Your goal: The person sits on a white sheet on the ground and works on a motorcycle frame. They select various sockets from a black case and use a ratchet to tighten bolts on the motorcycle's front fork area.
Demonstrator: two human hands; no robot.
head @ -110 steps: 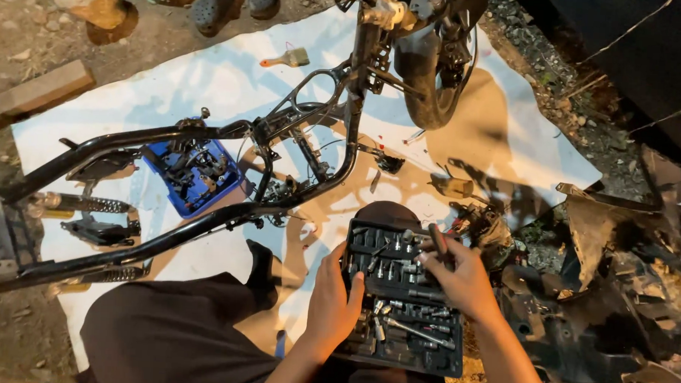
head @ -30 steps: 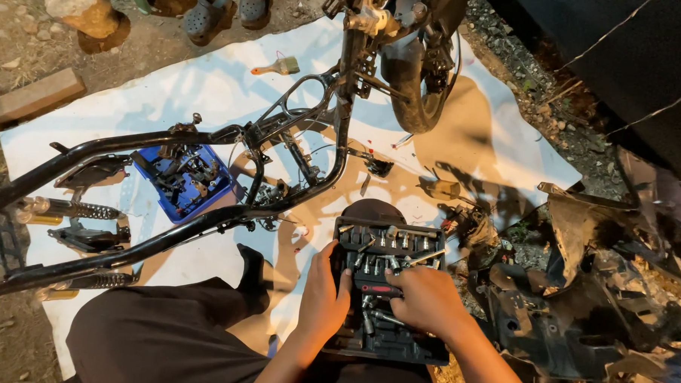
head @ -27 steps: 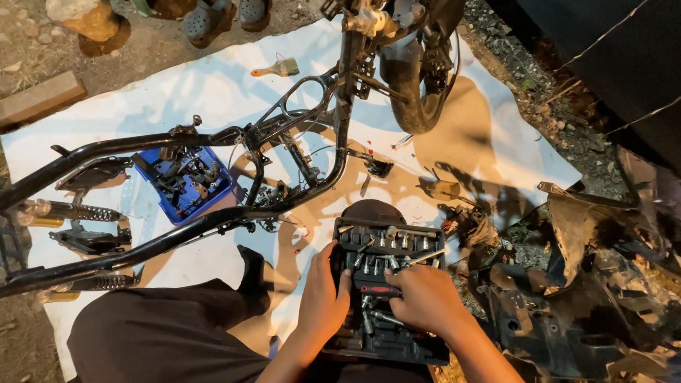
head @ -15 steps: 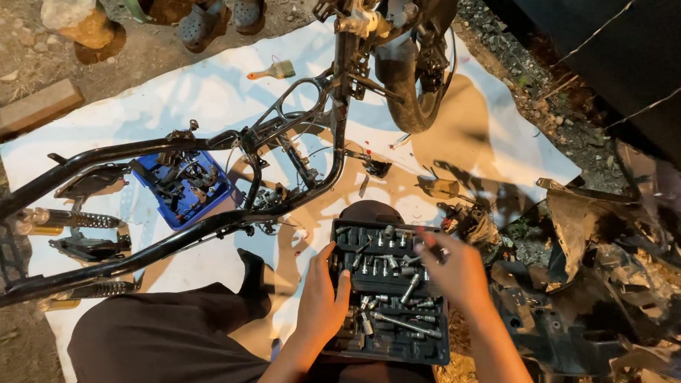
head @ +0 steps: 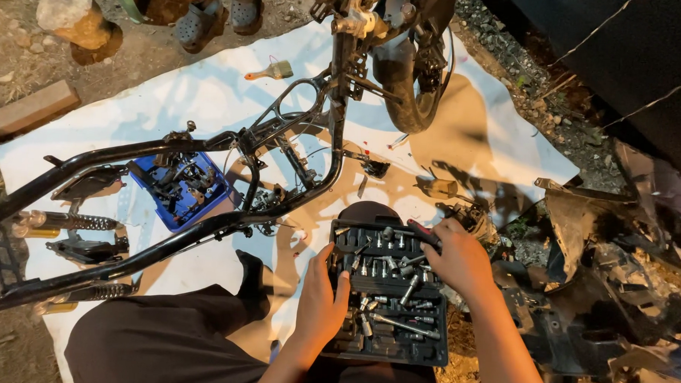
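A black socket case (head: 428, 358) lies open on the ground in front of my knees, full of chrome sockets (head: 387, 272) and a long extension bar (head: 401, 326). My left hand (head: 320, 300) rests flat on the case's left edge, fingers stretched, thumb over the sockets. At the case's top right corner my right hand (head: 460, 260) has its fingers curled around a dark tool handle with a red tip (head: 422, 231). How much of that tool lies under the hand is hidden.
A stripped black motorcycle frame (head: 206, 145) lies across a white sheet (head: 208, 96), front wheel (head: 404, 88) at the top. A blue parts tray (head: 176, 186), shock absorbers (head: 68, 221), a paintbrush (head: 271, 70), black fairing panels (head: 601, 299), a plank (head: 26, 112) and another person's shoes (head: 218, 10) surround it.
My right hand has moved from the middle of the socket case up to its top right corner and closed on a handle. My left hand has stayed on the left edge.
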